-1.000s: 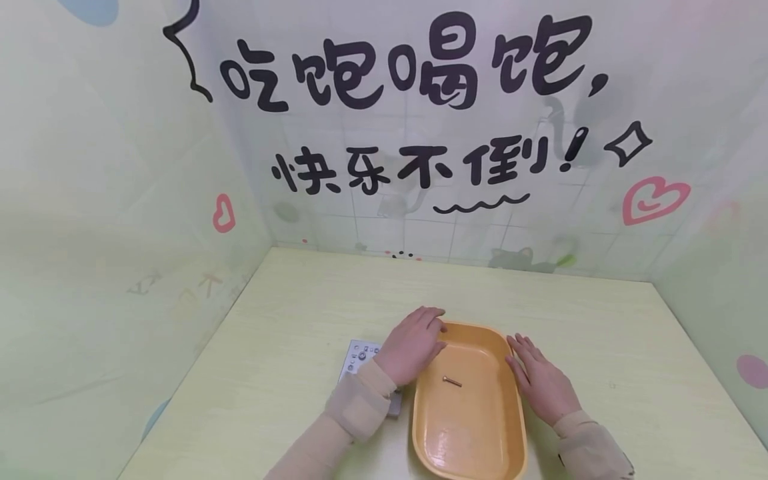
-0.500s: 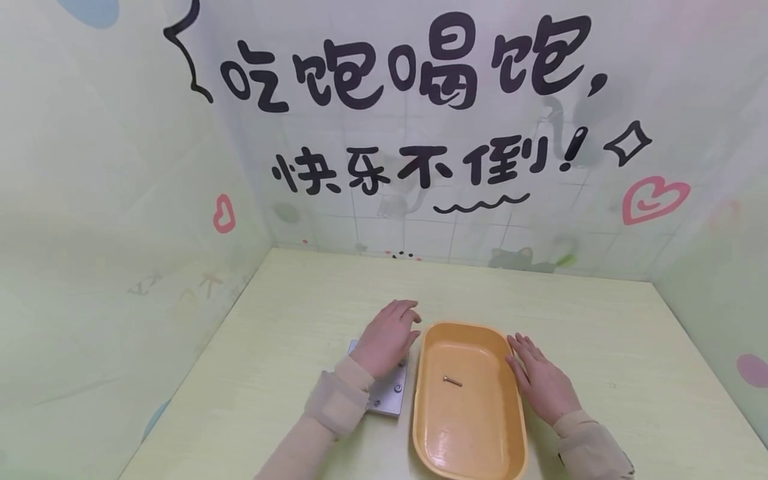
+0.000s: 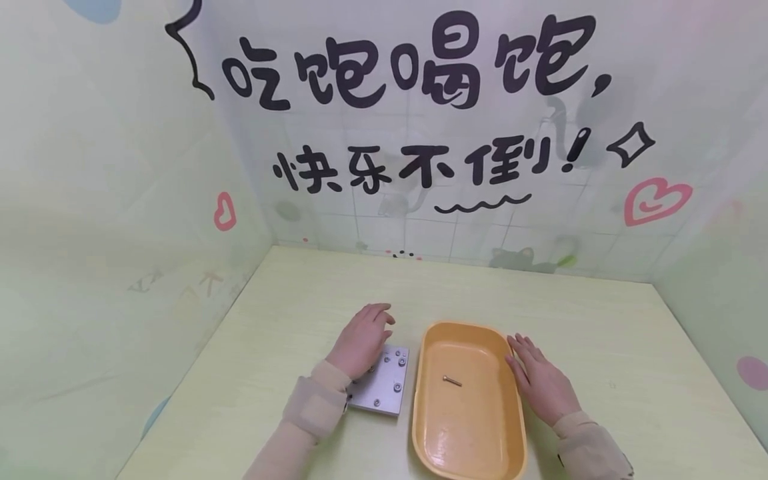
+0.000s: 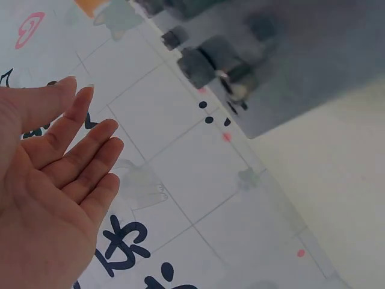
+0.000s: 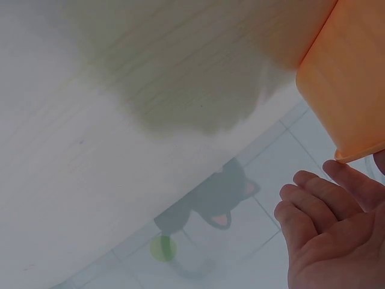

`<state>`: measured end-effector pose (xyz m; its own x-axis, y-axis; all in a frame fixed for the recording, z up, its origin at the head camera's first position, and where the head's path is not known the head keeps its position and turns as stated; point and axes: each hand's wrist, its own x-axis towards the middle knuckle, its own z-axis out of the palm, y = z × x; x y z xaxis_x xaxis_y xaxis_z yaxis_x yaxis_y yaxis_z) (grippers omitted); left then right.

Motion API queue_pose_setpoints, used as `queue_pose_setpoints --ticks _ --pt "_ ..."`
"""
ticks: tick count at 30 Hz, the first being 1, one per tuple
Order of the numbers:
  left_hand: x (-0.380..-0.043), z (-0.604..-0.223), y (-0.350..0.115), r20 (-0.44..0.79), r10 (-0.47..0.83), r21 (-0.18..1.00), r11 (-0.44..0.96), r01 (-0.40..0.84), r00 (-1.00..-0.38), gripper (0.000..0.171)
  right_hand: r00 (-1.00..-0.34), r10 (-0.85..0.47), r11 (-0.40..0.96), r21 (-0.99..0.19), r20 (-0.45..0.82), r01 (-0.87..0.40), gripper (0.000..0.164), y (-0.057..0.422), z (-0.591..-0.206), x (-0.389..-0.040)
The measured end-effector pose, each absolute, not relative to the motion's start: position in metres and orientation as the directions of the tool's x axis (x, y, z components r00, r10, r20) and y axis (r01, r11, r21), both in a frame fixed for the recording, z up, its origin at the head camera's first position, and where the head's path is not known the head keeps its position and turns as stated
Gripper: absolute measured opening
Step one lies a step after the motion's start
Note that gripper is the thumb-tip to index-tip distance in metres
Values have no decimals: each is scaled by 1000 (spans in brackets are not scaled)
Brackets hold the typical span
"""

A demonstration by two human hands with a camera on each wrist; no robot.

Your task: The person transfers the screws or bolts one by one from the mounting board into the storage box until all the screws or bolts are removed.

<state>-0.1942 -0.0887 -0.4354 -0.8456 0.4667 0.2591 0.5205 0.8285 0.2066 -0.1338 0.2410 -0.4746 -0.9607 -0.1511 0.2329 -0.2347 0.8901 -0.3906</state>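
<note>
My left hand [image 3: 360,341] hovers over the upper left part of a silver metal plate [image 3: 384,390], with relaxed fingers and nothing in them. Socket-head screws stand up from the plate, and the hand and wrist cover part of it. In the left wrist view the palm [image 4: 54,192] faces the camera, bare, with the plate's screws above it. To the right lies an orange tray [image 3: 468,433] with one small screw [image 3: 453,381] on its floor. My right hand [image 3: 545,383] rests along the tray's right rim, fingertips at the edge in the right wrist view.
The pale wooden table [image 3: 312,287] carries the plate and tray side by side, a narrow gap between them. A printed curtain [image 3: 456,227] rises behind the table, and more curtain hangs on both sides.
My left hand has let go of the tray's left rim and moved left over the metal plate, uncovering its right side. My right hand, the tray and the screw stay put.
</note>
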Motion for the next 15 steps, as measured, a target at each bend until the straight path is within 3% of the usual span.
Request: queue_pose_setpoints --ticks 6,15 --pt "-195 -444 -101 216 421 236 853 465 -881 16 -958 -150 890 -389 244 -238 46 241 -475 -134" --pt "-193 -453 -107 198 426 234 854 464 -883 15 -963 -145 892 -392 226 -226 46 241 -473 -134"
